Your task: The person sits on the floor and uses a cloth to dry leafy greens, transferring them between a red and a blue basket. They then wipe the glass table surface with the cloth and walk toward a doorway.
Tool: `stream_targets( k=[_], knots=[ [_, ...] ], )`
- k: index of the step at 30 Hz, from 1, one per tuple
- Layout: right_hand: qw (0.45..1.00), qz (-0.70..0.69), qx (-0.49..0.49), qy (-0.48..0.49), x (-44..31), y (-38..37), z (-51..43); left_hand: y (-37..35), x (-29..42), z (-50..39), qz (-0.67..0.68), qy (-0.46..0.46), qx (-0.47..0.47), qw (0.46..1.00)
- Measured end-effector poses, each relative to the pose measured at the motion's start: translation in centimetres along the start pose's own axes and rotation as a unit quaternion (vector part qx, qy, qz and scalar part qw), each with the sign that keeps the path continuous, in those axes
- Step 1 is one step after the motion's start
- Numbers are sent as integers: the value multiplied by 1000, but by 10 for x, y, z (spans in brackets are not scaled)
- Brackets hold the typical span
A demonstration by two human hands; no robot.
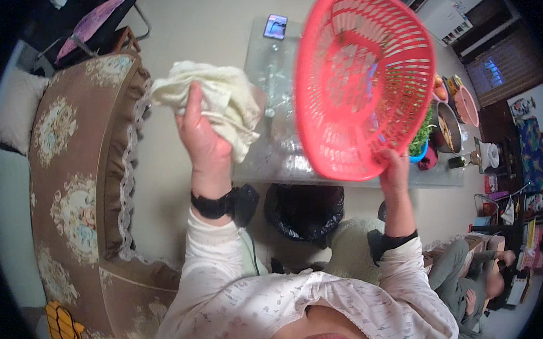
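Observation:
My left hand [204, 132] grips a pale yellow-white cloth [224, 96], bunched with its folds hanging over the fingers. The thumb lies across the top of it. On the right, my right hand [395, 170] holds a red plastic basket [315, 139] by its near rim. The basket is tilted up so that its slotted inside faces me, and nothing large lies in it. It is raised above a glass-topped table [262, 159] and hides part of it. The cloth and the basket are apart.
A smartphone [275, 26] lies at the table's far left corner. Leafy greens [424, 132] in a blue container, a dark pot [447, 126] and a pink basin [466, 105] stand right. Below the near edge is a black-lined bin [304, 209]. A floral-covered sofa [74, 157] runs left; a person [462, 283] sits right.

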State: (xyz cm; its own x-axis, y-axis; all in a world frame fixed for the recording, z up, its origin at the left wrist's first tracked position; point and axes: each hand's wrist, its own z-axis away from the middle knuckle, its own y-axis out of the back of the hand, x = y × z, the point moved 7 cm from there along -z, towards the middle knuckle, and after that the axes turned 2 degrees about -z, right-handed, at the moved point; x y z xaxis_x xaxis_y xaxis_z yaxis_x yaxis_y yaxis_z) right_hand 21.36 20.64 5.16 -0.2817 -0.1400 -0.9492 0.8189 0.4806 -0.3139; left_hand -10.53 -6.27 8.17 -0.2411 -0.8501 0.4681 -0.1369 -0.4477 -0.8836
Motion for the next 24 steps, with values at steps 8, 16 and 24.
stream_targets(
  k=[8,16,24],
  knots=[
    [997,-79,9,-12,-37,11,-2,2,-45,2,45,74,-40,995],
    [998,-42,-4,-48,-18,16,4,26,-104,11,-298,158,1,941],
    [996,17,-52,-77,7,-40,18,-31,-70,37,-106,152,-205,961]
  ],
)
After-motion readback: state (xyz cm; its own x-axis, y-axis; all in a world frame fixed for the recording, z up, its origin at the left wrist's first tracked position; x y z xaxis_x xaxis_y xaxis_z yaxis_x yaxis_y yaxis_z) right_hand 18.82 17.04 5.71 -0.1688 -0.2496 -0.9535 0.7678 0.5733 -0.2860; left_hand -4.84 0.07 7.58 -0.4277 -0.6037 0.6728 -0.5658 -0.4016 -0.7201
